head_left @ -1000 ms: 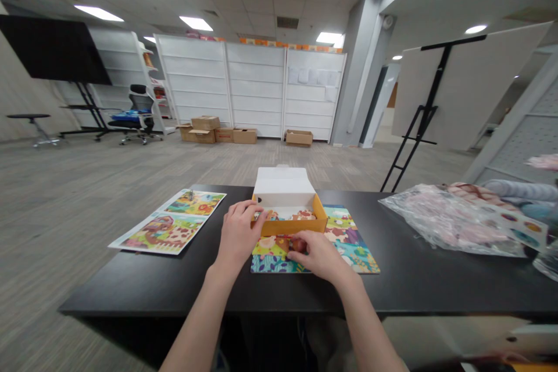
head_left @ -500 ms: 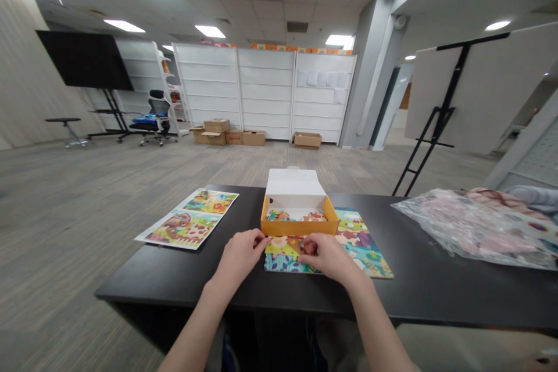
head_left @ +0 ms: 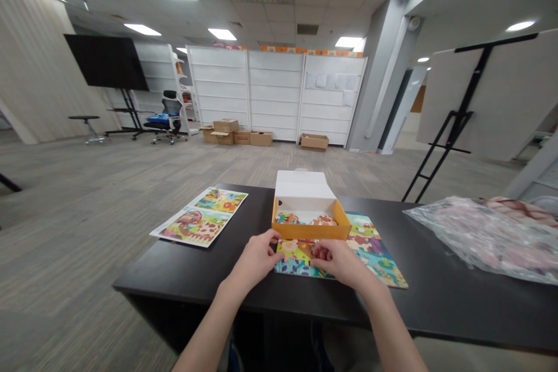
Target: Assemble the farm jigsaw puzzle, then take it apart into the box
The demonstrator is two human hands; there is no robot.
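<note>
The bright puzzle [head_left: 375,253] lies on the black table [head_left: 209,270]. An open yellow box [head_left: 311,232], with pieces [head_left: 325,221] inside, sits at its 11 o'clock. The left hand [head_left: 257,257] is at its 9 o'clock, half open, thumb by the edge, with nothing seen in it. The right hand [head_left: 344,263] is at 6 o'clock, fingers bent; I can't tell if it holds anything. A picture sheet [head_left: 204,218] is at 10 o'clock.
</note>
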